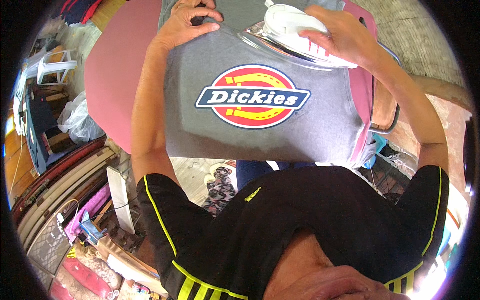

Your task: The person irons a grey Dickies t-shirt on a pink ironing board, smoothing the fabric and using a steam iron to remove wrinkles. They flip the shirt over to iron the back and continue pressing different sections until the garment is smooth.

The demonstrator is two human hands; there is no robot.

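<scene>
A grey shirt (185, 132) with a large red, yellow and navy print lies spread over a pink-covered ironing board (112, 85). My right hand (345, 37) is closed around the handle of a white iron (292, 25). Its shiny metal soleplate rests on the cloth near the board's far right, above the print, with the tip pointing left. At the far left of the shirt, my left hand (192, 22) has its fingers curled and thumb forward on the fabric. A fold of cloth shows between them, and a crease runs from there toward the iron.
To the left stand a white stool (55, 67), a clear plastic bag (82, 120) and stacked long boards (65, 172). A dark metal tube (395, 117) curves beside the board's right edge. Below the board, a leg in patterned trousers (220, 187) shows.
</scene>
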